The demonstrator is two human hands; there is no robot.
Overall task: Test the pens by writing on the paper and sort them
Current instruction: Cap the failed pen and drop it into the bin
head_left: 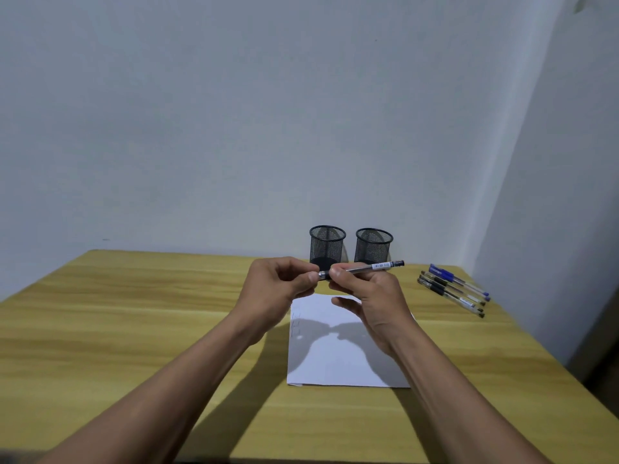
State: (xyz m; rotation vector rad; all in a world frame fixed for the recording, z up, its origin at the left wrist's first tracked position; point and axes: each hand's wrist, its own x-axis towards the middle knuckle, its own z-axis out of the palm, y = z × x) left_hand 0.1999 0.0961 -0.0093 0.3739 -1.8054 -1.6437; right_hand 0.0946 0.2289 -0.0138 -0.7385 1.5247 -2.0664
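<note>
A clear pen (368,267) with a black end is held level above the white paper (338,356). My right hand (368,301) pinches its barrel between thumb and fingers. My left hand (281,284) pinches the pen's left end, where the cap or tip is; which it is I cannot tell. Faint pen marks show on the paper's left edge. Two black mesh pen cups, the left cup (327,244) and the right cup (373,246), stand behind my hands and look empty. Several capped pens (452,291), blue and black, lie in a row at the right.
The wooden table (134,316) meets a pale wall at the back and another wall at the right. The loose pens lie close to the table's right edge.
</note>
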